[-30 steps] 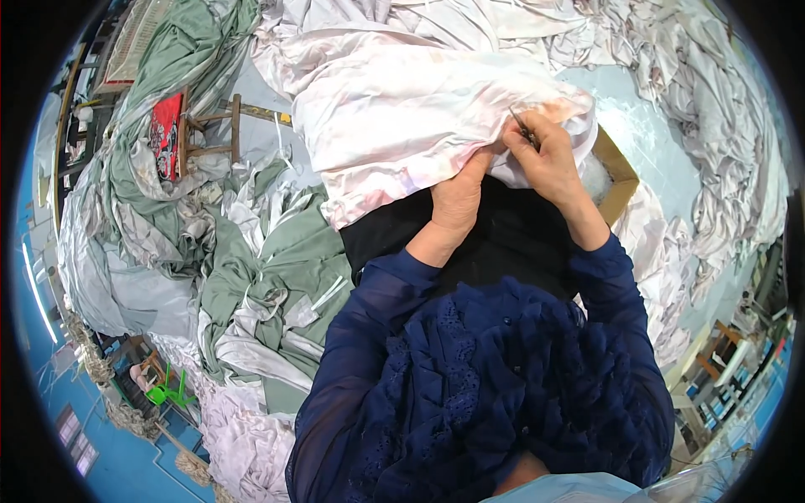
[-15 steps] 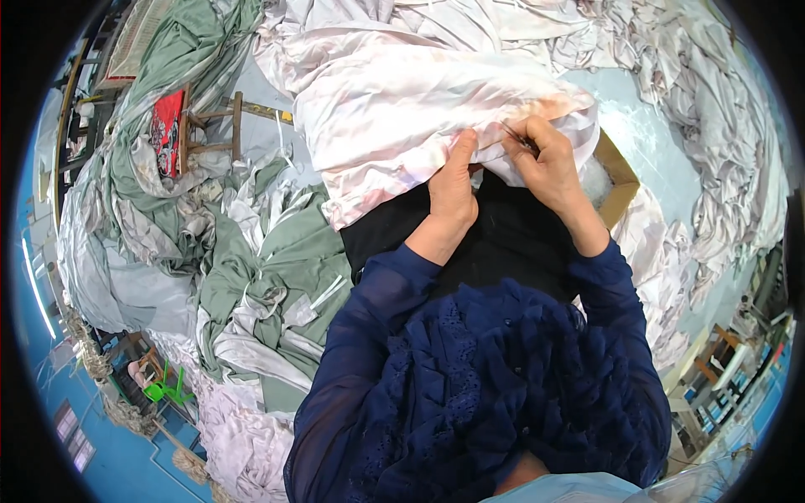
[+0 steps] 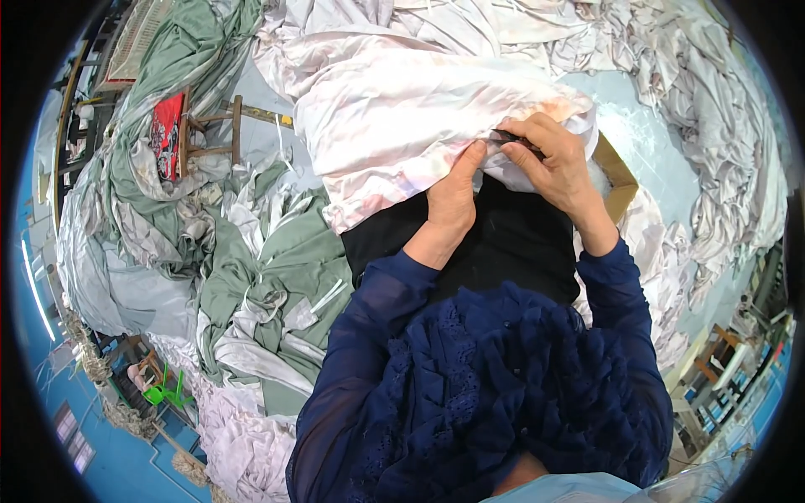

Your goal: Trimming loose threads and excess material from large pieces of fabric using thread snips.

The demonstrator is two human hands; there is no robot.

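Observation:
A large shiny white cloth [image 3: 402, 117] lies bunched over my lap, above a black garment [image 3: 511, 243]. My left hand [image 3: 453, 197] pinches the near edge of the white cloth with thumb and fingers. My right hand [image 3: 549, 163] grips the same edge just to the right, fingers curled over a fold; something small and dark shows between its fingers, too small to tell. Both forearms are in dark blue sleeves [image 3: 377, 335].
Green cloth [image 3: 277, 285] is heaped at my left, with more white and grey fabric piled all around. A wooden stool with a red cloth [image 3: 172, 134] stands at the far left. A brown cardboard box edge [image 3: 616, 180] shows beside my right hand.
My left hand has slid up along the cloth edge toward my right hand, and both hands have shifted slightly on the fold.

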